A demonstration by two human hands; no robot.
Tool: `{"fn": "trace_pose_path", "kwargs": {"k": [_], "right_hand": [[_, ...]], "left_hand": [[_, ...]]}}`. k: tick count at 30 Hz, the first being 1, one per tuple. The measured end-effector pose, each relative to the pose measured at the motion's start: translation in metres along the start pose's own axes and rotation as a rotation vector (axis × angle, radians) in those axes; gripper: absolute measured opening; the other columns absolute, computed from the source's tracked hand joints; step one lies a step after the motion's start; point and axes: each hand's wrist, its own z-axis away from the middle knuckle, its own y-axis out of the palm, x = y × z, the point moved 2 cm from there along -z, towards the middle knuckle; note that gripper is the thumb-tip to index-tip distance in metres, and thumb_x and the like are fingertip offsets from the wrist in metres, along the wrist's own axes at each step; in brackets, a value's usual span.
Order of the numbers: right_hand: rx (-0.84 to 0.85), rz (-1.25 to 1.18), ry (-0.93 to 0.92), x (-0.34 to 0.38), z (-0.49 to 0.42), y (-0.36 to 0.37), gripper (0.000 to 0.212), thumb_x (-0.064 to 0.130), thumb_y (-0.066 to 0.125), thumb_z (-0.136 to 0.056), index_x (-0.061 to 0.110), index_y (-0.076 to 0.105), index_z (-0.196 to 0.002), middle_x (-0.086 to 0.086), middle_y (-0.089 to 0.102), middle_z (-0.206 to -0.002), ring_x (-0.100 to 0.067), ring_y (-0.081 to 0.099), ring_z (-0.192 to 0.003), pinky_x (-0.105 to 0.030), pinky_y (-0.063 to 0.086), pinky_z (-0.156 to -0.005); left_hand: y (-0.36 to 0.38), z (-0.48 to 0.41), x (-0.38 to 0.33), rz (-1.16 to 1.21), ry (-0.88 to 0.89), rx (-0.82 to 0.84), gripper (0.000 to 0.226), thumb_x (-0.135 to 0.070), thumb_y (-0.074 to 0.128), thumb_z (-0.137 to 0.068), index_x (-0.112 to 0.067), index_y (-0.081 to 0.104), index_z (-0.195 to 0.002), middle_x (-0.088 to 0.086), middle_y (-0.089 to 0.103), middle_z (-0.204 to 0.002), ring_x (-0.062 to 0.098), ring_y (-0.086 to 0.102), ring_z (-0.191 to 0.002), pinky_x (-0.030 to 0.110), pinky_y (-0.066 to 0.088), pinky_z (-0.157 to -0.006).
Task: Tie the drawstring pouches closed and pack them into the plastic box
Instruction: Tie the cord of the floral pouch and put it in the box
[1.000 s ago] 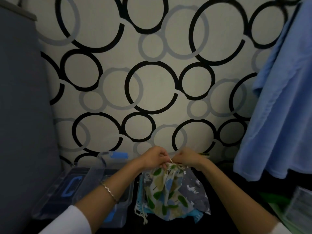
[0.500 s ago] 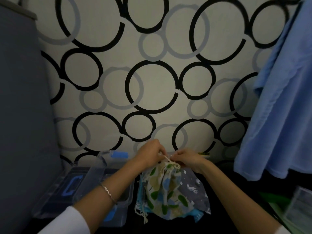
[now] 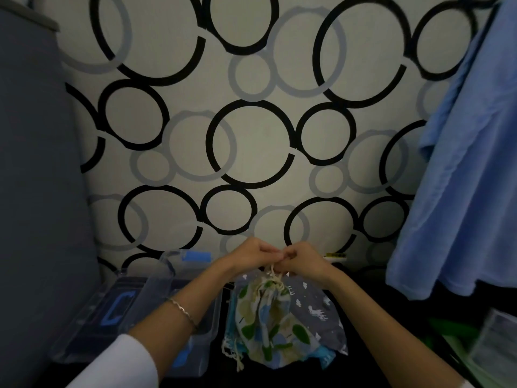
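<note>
The leaf-print pouch (image 3: 268, 317) hangs just below both hands, its neck gathered, resting on a grey pouch (image 3: 316, 309). The left hand (image 3: 251, 254) and right hand (image 3: 302, 260) meet fingertip to fingertip, each pinching the drawstring (image 3: 275, 278): the tying step, seemingly. Next the knot needs cinching, then a carry to the plastic box (image 3: 156, 289) under the left forearm.
</note>
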Motion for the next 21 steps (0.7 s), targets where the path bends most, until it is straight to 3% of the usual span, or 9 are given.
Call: {"fn": "trace_pose_path", "kwargs": {"k": [3, 7, 10, 12, 14, 19, 21], "right_hand": [[-0.029, -0.008, -0.026, -0.003, 0.002, 0.002, 0.010, 0.005, 0.073, -0.082, -0.003, 0.074, -0.088, -0.015, 0.072, -0.074, -0.014, 0.064, -0.062, -0.018, 0.052, -0.057], [-0.096, 0.056, -0.056, -0.004, 0.000, 0.008, 0.004, 0.006, 0.070, -0.085, 0.004, 0.070, -0.088, -0.010, 0.071, -0.072, -0.019, 0.067, -0.064, -0.030, 0.059, -0.064], [-0.141, 0.165, -0.098, -0.004, -0.002, 0.009, 0.017, 0.007, 0.068, -0.085, 0.012, 0.068, -0.101, -0.011, 0.072, -0.078, -0.019, 0.067, -0.069, -0.035, 0.059, -0.069], [-0.079, 0.216, -0.122, -0.003, -0.002, 0.008, 0.020, 0.009, 0.064, -0.087, 0.015, 0.071, -0.104, -0.003, 0.071, -0.073, -0.012, 0.063, -0.064, -0.027, 0.053, -0.064], [-0.013, 0.242, -0.128, -0.002, -0.001, 0.007, 0.012, 0.011, 0.063, -0.088, 0.015, 0.075, -0.086, 0.002, 0.065, -0.067, -0.010, 0.057, -0.061, -0.028, 0.048, -0.063], [0.046, -0.047, 0.007, -0.006, 0.000, 0.006, 0.022, 0.008, 0.057, -0.091, -0.010, 0.066, -0.085, -0.017, 0.058, -0.080, -0.022, 0.052, -0.077, -0.034, 0.042, -0.073], [0.065, -0.192, 0.086, -0.007, 0.000, 0.008, 0.016, 0.003, 0.054, -0.090, -0.005, 0.066, -0.084, -0.020, 0.058, -0.087, -0.025, 0.051, -0.083, -0.035, 0.042, -0.078]], "left_hand": [[-0.002, 0.000, 0.006, -0.019, -0.036, 0.012, 0.038, -0.022, 0.071, -0.087, -0.007, 0.066, -0.121, 0.011, 0.070, -0.112, 0.015, 0.067, -0.098, 0.026, 0.055, -0.087], [-0.007, -0.004, 0.009, -0.028, -0.142, -0.091, 0.046, -0.025, 0.080, -0.079, -0.007, 0.056, -0.114, 0.010, 0.069, -0.084, 0.015, 0.063, -0.070, 0.026, 0.051, -0.066], [-0.011, -0.006, 0.009, -0.068, -0.123, -0.086, 0.037, -0.027, 0.082, -0.076, -0.010, 0.057, -0.098, 0.005, 0.066, -0.067, 0.010, 0.060, -0.058, 0.022, 0.050, -0.059], [-0.013, -0.007, 0.006, -0.041, -0.100, -0.025, 0.030, -0.026, 0.082, -0.076, -0.012, 0.059, -0.091, 0.003, 0.066, -0.070, 0.011, 0.062, -0.063, 0.023, 0.052, -0.062], [-0.015, -0.006, 0.004, -0.050, -0.080, 0.023, 0.026, -0.024, 0.081, -0.077, -0.012, 0.061, -0.089, 0.007, 0.067, -0.078, 0.015, 0.063, -0.073, 0.029, 0.053, -0.071], [-0.019, -0.001, 0.001, -0.069, 0.002, 0.132, 0.026, -0.019, 0.078, -0.080, -0.007, 0.073, -0.102, 0.010, 0.074, -0.098, 0.019, 0.070, -0.090, 0.027, 0.058, -0.082], [-0.021, -0.001, -0.002, -0.158, 0.043, 0.116, 0.024, -0.021, 0.077, -0.081, -0.008, 0.075, -0.101, 0.009, 0.075, -0.093, 0.018, 0.069, -0.085, 0.028, 0.057, -0.081]]}}
